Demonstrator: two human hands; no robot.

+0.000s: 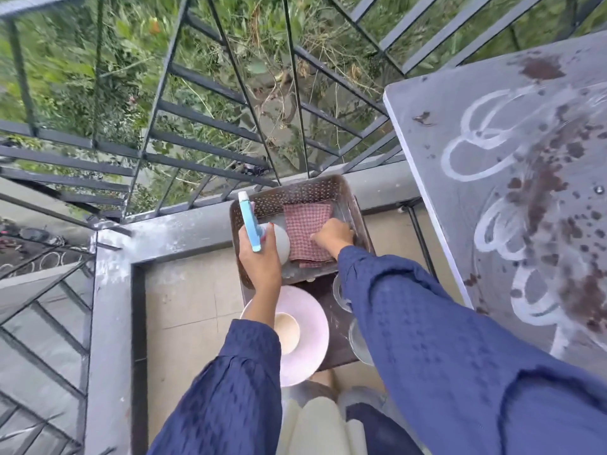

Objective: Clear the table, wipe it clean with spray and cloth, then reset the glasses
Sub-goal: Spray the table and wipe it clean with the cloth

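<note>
Two glasses (341, 293) half hidden behind right sleeve (427, 323), blurred.

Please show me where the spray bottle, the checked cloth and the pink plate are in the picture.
spray bottle (250, 224): head view, on its blue trigger head.
checked cloth (303, 221): head view, on the flat upper part, inside the basket.
pink plate (312, 330): head view, on its bare right rim, beside the cup.

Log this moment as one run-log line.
left hand: holds spray bottle | right hand: on cloth in basket | table: dirty, unwiped
</note>
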